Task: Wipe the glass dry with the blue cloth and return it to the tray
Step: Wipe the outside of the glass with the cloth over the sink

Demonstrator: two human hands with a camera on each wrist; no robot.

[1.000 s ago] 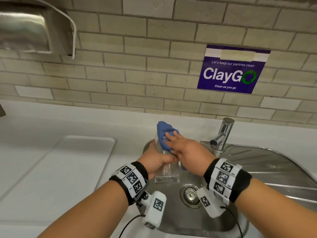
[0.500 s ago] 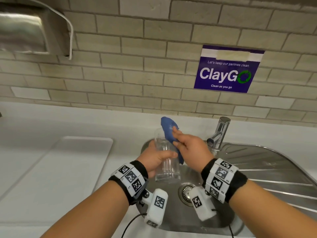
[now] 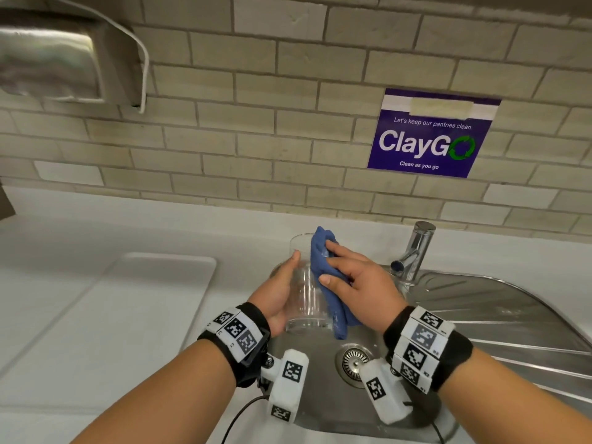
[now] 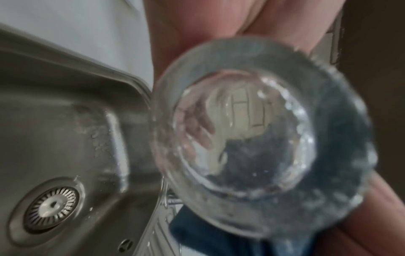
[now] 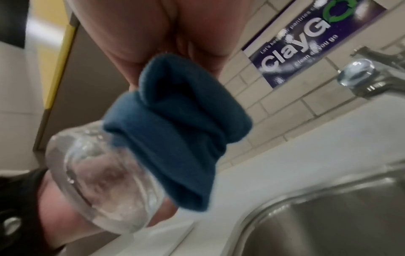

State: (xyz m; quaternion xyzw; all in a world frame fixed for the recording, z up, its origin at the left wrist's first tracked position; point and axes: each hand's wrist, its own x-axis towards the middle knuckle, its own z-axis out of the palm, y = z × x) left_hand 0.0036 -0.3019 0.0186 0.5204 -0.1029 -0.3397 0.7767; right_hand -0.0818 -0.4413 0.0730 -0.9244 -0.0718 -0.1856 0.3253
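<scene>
1. The wall (image 3: 256, 139) of pale brick tiles stands beyond both hands; a steel dispenser (image 3: 64, 59) hangs on it high to the left of the left hand, and a purple "ClayGo" sign (image 3: 431, 136) is stuck up above and to the right of the right hand.
2. The white counter (image 3: 64, 238) runs left of the left hand and behind both.
3. The steel sink (image 3: 320, 398) lies under both hands, its ribbed drainer reaching away to the right of the right hand; the drain (image 3: 354, 362) sits below and between the wrists.
4. The white tray (image 3: 112, 315) lies flat on the counter, just left of the left hand, well apart from the glass.
5. The tap (image 3: 413, 251) stands just beyond the right hand, on its right side.
6. The left hand (image 3: 277, 299) grasps the glass (image 3: 304, 283) from the left, fingers wrapped round its side, thumb up near the rim. The glass is held upright above the sink, between the two hands; in the left wrist view its base shows droplets.
7. The right hand (image 3: 358, 280) presses the cloth (image 3: 326, 277) against the right side of the glass, thumb and fingers gripping the fabric. The cloth is bunched, its top over the rim and its tail hanging past the base.
</scene>
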